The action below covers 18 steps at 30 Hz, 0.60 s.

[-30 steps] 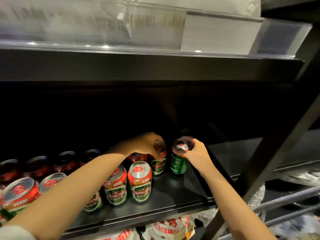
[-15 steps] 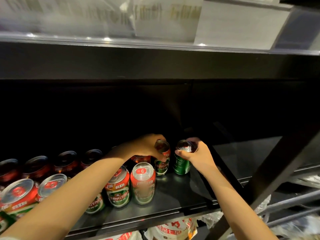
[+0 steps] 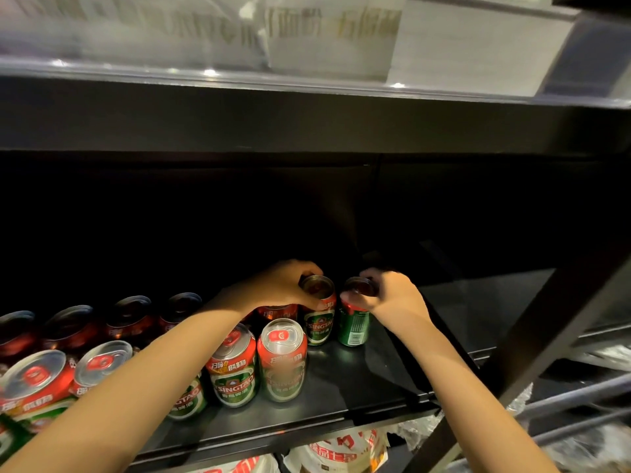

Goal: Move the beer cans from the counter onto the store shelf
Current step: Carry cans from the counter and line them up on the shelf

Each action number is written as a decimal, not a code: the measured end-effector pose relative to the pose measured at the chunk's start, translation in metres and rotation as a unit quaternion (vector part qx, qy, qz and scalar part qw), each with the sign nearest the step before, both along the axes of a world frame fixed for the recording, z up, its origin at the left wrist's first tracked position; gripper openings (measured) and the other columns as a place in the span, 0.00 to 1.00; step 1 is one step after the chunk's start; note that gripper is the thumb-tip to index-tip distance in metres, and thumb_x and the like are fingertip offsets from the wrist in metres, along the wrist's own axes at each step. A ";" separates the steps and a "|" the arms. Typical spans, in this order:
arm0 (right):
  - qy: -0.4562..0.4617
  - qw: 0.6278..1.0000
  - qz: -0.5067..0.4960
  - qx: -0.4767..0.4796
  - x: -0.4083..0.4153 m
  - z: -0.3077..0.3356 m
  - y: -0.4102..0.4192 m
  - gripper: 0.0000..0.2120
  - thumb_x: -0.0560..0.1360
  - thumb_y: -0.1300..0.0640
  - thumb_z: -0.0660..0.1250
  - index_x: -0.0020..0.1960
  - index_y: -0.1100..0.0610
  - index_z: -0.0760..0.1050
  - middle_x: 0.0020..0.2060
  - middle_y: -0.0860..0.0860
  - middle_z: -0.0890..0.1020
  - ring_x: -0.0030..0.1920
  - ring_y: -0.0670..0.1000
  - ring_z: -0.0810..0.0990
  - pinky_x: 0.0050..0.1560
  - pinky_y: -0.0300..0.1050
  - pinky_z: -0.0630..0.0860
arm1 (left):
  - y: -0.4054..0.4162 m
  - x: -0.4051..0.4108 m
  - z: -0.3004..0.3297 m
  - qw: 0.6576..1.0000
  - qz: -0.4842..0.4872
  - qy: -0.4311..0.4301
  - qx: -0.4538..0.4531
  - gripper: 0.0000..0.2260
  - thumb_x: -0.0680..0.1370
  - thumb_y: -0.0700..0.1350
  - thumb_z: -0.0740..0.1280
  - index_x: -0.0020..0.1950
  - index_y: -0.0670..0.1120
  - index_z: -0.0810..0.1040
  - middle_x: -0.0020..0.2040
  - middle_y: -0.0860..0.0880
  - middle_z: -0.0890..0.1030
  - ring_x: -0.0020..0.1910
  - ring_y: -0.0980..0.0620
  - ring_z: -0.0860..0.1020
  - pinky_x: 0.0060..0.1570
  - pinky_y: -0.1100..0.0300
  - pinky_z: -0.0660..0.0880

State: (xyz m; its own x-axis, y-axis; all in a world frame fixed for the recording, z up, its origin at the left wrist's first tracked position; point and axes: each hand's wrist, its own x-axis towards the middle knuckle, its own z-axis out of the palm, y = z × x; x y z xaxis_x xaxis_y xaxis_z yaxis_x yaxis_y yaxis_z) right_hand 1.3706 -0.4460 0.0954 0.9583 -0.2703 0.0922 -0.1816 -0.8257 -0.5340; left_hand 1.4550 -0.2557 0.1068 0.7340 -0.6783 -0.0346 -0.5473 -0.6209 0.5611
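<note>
My left grip [image 3: 283,288] pinches one can [image 3: 319,310] by its rim, my right grip [image 3: 392,297] the next can [image 3: 355,317], both standing on the shelf [image 3: 368,380]. I should seat them flat, snug beside the row, before letting go.

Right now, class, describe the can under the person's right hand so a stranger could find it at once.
Start at the dark shelf with its rows of cans. Follow the back row to its right end, where the right hand grips the last can by its top. Its side shows plain green with a barcode, not its neighbours' logo.
</note>
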 end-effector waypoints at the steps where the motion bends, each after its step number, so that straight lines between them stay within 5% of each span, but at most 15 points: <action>1: 0.011 0.999 -0.007 -0.040 0.000 0.003 0.004 0.24 0.65 0.34 0.70 0.52 0.50 0.77 0.44 0.50 0.82 0.46 0.51 0.81 0.42 0.43 0.76 | 0.000 0.000 0.000 1.000 -0.002 -0.005 -0.002 0.25 0.70 0.49 0.74 0.65 0.49 0.71 0.60 0.50 0.77 0.57 0.52 0.75 0.58 0.59 0.73; 3: 0.014 0.998 -0.012 -0.062 0.000 0.004 0.007 0.25 0.66 0.34 0.69 0.55 0.50 0.75 0.45 0.50 0.81 0.48 0.51 0.80 0.43 0.43 0.75 | 0.001 0.000 0.000 1.000 -0.004 -0.009 -0.006 0.25 0.70 0.50 0.74 0.64 0.49 0.72 0.60 0.50 0.77 0.56 0.53 0.76 0.56 0.61 0.73; 7: 0.014 0.991 0.063 0.114 0.000 0.001 -0.003 0.31 0.67 0.45 0.74 0.67 0.49 0.70 0.55 0.47 0.80 0.58 0.48 0.78 0.59 0.46 0.75 | 0.001 0.000 0.000 1.000 -0.001 0.000 -0.010 0.25 0.70 0.49 0.74 0.65 0.49 0.72 0.60 0.50 0.77 0.57 0.53 0.76 0.57 0.60 0.73; 11: -0.001 0.987 0.120 0.102 0.001 -0.005 -0.014 0.12 0.66 0.45 0.74 0.49 0.45 0.79 0.43 0.45 0.83 0.48 0.42 0.81 0.48 0.42 0.77 | 0.002 0.000 -0.001 1.000 -0.003 0.008 -0.014 0.25 0.70 0.48 0.74 0.65 0.49 0.72 0.60 0.50 0.77 0.58 0.52 0.76 0.59 0.57 0.73; 18: -0.043 0.996 0.041 0.062 -0.002 -0.006 -0.008 0.18 0.62 0.40 0.75 0.46 0.48 0.78 0.39 0.46 0.82 0.42 0.45 0.81 0.44 0.47 0.79 | 0.002 -0.001 -0.001 1.000 -0.005 0.005 -0.018 0.24 0.70 0.48 0.74 0.65 0.49 0.72 0.60 0.50 0.77 0.57 0.53 0.76 0.59 0.58 0.73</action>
State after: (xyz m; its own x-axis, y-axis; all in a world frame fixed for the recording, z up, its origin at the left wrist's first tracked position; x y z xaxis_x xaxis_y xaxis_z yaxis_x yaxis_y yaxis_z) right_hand 1.3688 -0.4541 0.0897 0.9676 -0.2058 0.1466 -0.0648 -0.7630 -0.6431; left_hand 1.4539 -0.2532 0.1058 0.7275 -0.6859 -0.0176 -0.5468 -0.5950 0.5890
